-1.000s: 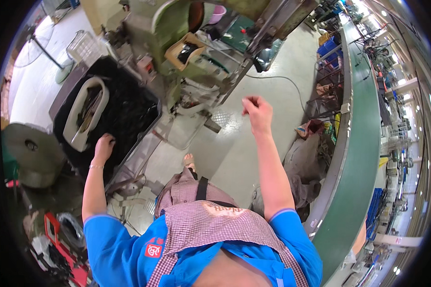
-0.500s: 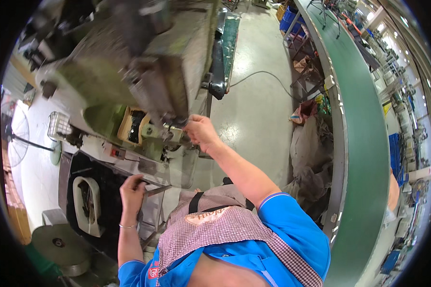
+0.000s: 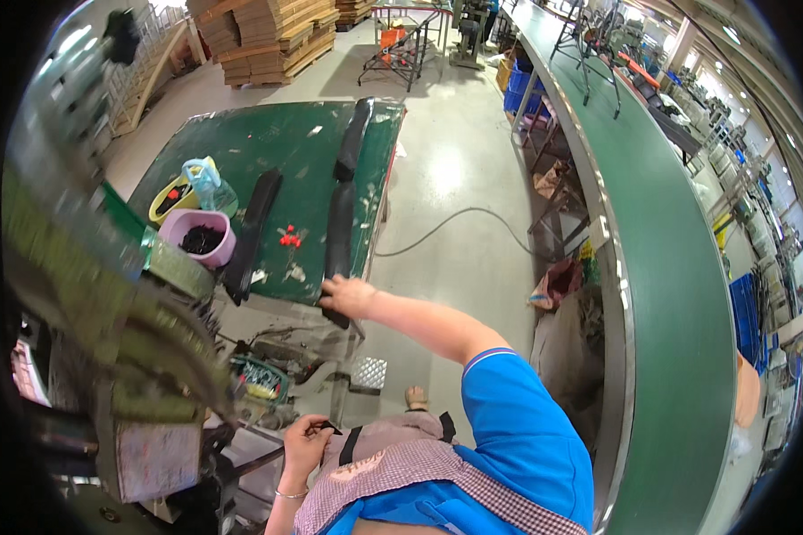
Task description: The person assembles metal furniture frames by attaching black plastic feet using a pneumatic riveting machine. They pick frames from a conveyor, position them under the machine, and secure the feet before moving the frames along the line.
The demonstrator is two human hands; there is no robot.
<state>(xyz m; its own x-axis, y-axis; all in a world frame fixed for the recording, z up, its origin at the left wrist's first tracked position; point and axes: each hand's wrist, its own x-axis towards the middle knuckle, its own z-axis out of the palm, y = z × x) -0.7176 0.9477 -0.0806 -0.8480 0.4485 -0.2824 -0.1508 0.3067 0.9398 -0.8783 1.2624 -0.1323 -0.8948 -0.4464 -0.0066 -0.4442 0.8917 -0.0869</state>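
My right hand (image 3: 348, 297) is at the near edge of a green-topped table, its fingers curled over the near end of a long black padded strip (image 3: 339, 230). Another black strip (image 3: 355, 138) lies beyond in line with it, and a third black strip (image 3: 257, 234) rests further left. Low in front of my apron, my left hand (image 3: 303, 448) is closed in a pinch. A small black piece (image 3: 332, 428) sticks out from between its thumb and fingers; its kind is too small to tell.
On the green table (image 3: 285, 134) stand a pink tub (image 3: 225, 248) of black bits, a yellow bowl (image 3: 156, 207), a blue jug (image 3: 210, 183) and red pieces (image 3: 290, 237). A green machine (image 3: 143, 357) fills the left side. A long green conveyor (image 3: 678, 267) runs along my right.
The view has swung from the machine toward the green table. My right hand has left the machine head and reached the black strip. My left hand now shows a small black piece.
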